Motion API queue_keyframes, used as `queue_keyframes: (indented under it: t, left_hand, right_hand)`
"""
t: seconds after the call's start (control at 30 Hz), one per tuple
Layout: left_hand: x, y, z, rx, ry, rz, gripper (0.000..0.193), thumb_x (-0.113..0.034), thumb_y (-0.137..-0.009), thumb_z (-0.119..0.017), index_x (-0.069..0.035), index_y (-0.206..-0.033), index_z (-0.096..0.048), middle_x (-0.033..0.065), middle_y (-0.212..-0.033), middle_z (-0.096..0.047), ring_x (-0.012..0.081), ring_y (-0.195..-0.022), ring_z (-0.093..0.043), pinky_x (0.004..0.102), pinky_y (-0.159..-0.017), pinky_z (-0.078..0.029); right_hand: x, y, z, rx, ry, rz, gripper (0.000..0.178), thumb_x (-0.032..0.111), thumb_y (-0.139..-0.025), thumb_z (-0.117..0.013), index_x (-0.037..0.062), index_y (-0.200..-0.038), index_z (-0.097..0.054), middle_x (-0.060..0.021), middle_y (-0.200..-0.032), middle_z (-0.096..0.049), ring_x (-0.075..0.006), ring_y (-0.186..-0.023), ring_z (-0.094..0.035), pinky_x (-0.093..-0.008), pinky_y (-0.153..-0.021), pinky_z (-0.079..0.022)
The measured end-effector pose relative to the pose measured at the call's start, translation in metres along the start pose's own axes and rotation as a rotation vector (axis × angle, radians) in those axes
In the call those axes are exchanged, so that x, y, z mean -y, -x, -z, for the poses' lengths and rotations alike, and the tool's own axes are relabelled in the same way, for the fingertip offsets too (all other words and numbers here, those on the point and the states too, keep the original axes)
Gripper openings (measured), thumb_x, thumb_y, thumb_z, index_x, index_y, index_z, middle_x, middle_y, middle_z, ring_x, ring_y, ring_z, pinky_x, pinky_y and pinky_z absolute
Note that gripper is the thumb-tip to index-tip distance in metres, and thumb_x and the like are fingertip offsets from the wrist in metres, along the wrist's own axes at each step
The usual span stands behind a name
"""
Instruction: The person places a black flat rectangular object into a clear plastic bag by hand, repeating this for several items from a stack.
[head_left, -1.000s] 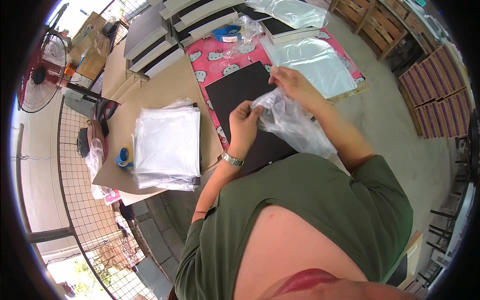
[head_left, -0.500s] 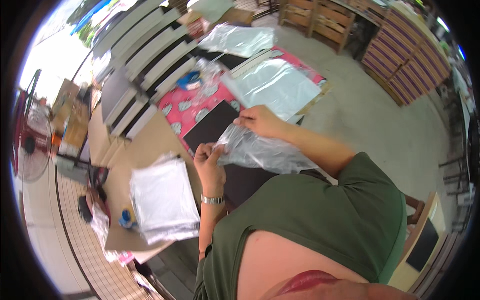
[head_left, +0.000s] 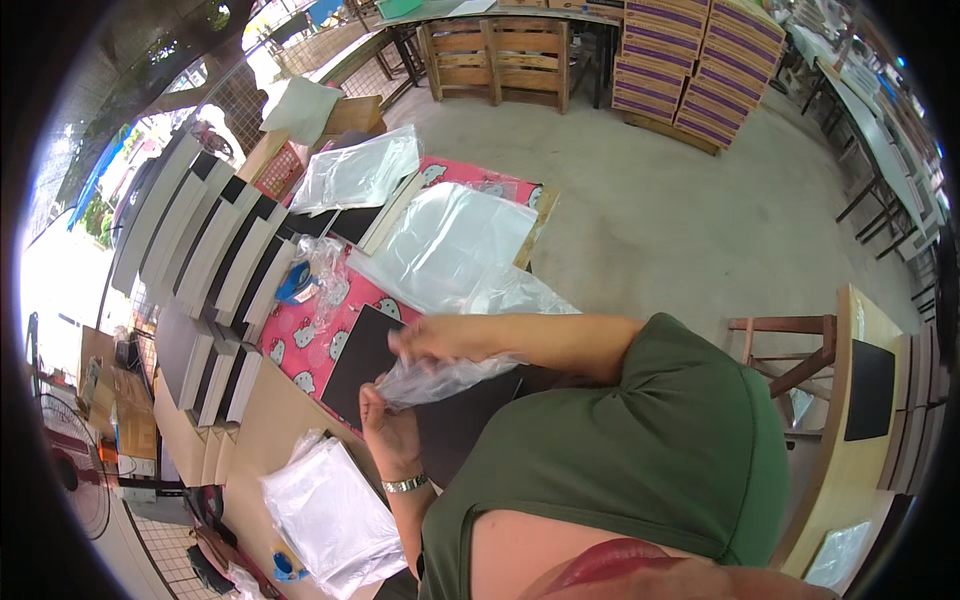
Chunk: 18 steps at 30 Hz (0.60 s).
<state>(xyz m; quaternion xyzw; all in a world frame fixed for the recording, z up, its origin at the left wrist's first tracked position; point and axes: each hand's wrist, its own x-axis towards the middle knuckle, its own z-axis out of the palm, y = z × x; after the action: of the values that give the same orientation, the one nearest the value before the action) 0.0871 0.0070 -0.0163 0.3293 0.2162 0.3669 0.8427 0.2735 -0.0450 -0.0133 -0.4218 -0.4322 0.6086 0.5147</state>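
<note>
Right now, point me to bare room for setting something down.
Widest: brown board between the grey-block stack and the pile of clear bags. Smaller: pink cloth between the upper blue roll and the black panel. Crowded: over that panel, where the left hand and blurred right hand handle a crumpled bag.

Black board [head_left: 355, 362]; clear plastic bag [head_left: 450, 381], whitish sheen; pink cover [head_left: 277, 332], white cat-face print; fan [head_left: 68, 474] seemingly dark red.

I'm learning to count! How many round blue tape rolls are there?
2: one blue roll on the pink patterned cover, beside crumpled clear plastic; another roll on the brown sheet, left of the clear plastic stack. More may be hidden.
</note>
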Motion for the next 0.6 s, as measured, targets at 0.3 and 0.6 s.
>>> queue_keyframes:
  t: [0.3,0.6]
  left_hand:
    - [-0.027,0.050,0.083,0.258,-0.480,0.134,0.045,-0.028,-0.079,-0.058,-0.003,-0.116,-0.048,0.0099,-0.096,-0.061,0.0255,-0.088,-0.059,0.0429,-0.080,-0.048]
    - [-0.036,0.049,0.058,0.226,-0.455,0.364,0.052,-0.016,-0.066,-0.071,0.000,-0.111,-0.051,0.0103,-0.104,-0.059,0.0264,-0.091,-0.058,0.0365,-0.078,-0.049]
  right_hand:
    - [0.017,0.025,0.058,0.271,-0.714,0.093,0.020,0.015,-0.083,-0.055,-0.0011,-0.095,-0.059,-0.0051,-0.091,-0.062,-0.0103,-0.074,-0.057,-0.0272,-0.069,-0.046]
    - [0.049,0.004,0.047,0.135,-0.455,0.270,0.021,0.023,-0.090,-0.048,0.0059,-0.083,-0.059,-0.0001,-0.076,-0.060,-0.0086,-0.070,-0.055,-0.0255,-0.066,-0.045]
